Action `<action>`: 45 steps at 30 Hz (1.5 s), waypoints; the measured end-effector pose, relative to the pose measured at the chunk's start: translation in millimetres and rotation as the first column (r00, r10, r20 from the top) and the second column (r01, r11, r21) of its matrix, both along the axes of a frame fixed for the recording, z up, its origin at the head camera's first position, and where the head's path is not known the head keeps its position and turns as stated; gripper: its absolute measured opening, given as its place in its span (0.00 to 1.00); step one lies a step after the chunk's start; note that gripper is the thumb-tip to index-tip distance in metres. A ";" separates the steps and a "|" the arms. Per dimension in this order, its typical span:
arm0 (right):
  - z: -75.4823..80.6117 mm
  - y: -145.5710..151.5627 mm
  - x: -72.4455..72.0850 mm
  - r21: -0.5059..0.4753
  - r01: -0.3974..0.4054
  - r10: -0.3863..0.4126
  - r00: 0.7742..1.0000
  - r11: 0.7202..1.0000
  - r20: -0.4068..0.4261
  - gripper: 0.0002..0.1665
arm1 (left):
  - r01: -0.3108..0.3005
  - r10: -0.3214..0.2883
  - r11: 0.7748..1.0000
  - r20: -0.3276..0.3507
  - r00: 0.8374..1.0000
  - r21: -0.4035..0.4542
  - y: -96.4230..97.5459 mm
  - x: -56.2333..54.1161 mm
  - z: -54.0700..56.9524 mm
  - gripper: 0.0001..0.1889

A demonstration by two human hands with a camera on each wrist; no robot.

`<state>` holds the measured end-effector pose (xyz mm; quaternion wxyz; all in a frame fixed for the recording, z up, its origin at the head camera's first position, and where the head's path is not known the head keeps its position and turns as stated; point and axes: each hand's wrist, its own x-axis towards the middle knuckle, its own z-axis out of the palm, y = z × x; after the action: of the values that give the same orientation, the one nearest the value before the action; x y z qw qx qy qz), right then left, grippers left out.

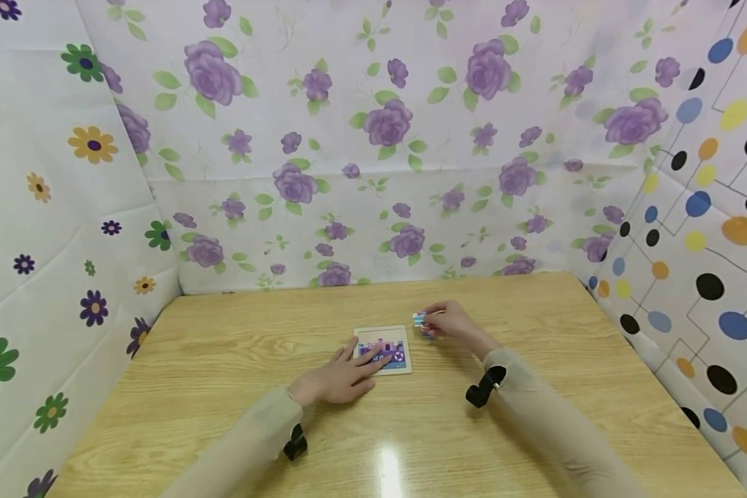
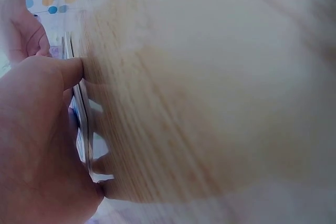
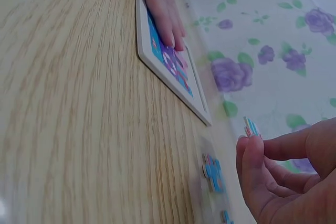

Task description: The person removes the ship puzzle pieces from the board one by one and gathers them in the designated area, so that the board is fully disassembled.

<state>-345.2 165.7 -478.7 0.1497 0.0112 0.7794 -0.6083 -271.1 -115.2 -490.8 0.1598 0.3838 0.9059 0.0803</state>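
A small jigsaw puzzle lies in a white tray [image 1: 408, 354] on the table, its lower part filled with purple, pink and blue pieces and its upper part bare. My left hand [image 1: 341, 377] rests flat over the tray's left side, fingers spread across the pieces. To the right of the tray, my right hand [image 1: 453, 323] pinches a puzzle piece [image 3: 252, 127] with light blue and white stripes between thumb and fingertips, held up above the table. A loose blue puzzle piece [image 3: 214, 173] lies below that hand, with part of another piece [image 3: 226, 216] beside it.
The wooden table [image 1: 236, 346] meets a rose-patterned cloth wall [image 1: 348, 228] at the back. Flowered cloth [image 1: 56, 228] stands at the left and dotted cloth [image 1: 678, 277] at the right. Both wrists wear black straps.
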 end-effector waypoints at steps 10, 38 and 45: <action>-0.6 23.2 0.1 -0.068 0.024 -0.022 0.999 0.997 0.032 0.18 | 0.000 0.000 1.000 -0.016 1.000 -0.020 0.6 -0.3 -0.4 0.29; -5.8 79.4 -0.3 -0.006 0.085 -0.085 0.996 0.996 0.022 0.21 | 0.002 -0.002 1.000 -0.019 1.000 0.008 -1.1 -2.4 -9.3 0.29; -7.7 90.6 -0.7 0.058 0.094 -0.096 0.995 0.994 0.036 0.21 | 0.001 -0.001 1.000 -0.014 1.000 -0.003 0.0 0.1 -4.9 0.29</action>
<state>-345.8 256.3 -486.4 0.1354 0.0643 0.7918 -0.5921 -271.0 -115.1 -495.7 0.1538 0.3846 0.9070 0.0763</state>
